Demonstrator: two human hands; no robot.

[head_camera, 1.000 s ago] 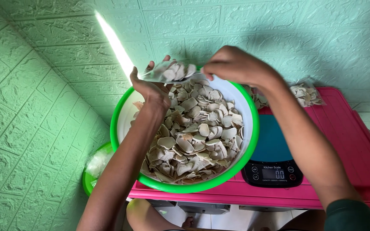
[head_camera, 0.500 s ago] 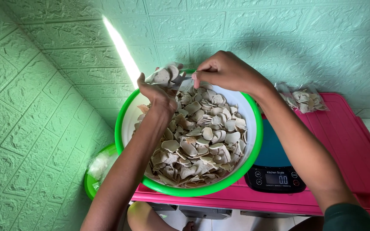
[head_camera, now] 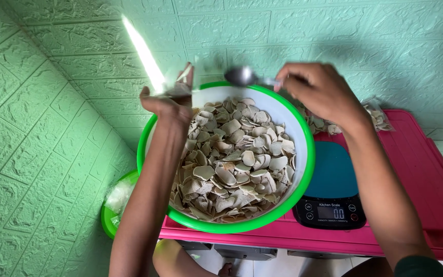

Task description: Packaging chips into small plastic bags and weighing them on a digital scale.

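Note:
A wide white basin with a green rim (head_camera: 303,169) rests on a pink table (head_camera: 416,169) and is heaped with pale, thin raw crackers (head_camera: 237,159). Over the basin's far left rim, my left hand (head_camera: 167,105) grips a small clear plastic bag (head_camera: 183,82) with a few crackers in it. My right hand (head_camera: 319,90) is above the far right rim and holds a metal spoon (head_camera: 244,77), its bowl pointing left toward the bag.
A black digital kitchen scale with a teal platform (head_camera: 331,179) sits right of the basin. A filled bag of crackers (head_camera: 378,115) lies behind it. A second green-rimmed basin (head_camera: 109,215) sits low at left. Green embossed walls close in behind and left.
Both hands have lifted off the cracker heap to the far rim. The right hand has drawn right, and the spoon now shows clear of the crackers beside the bag.

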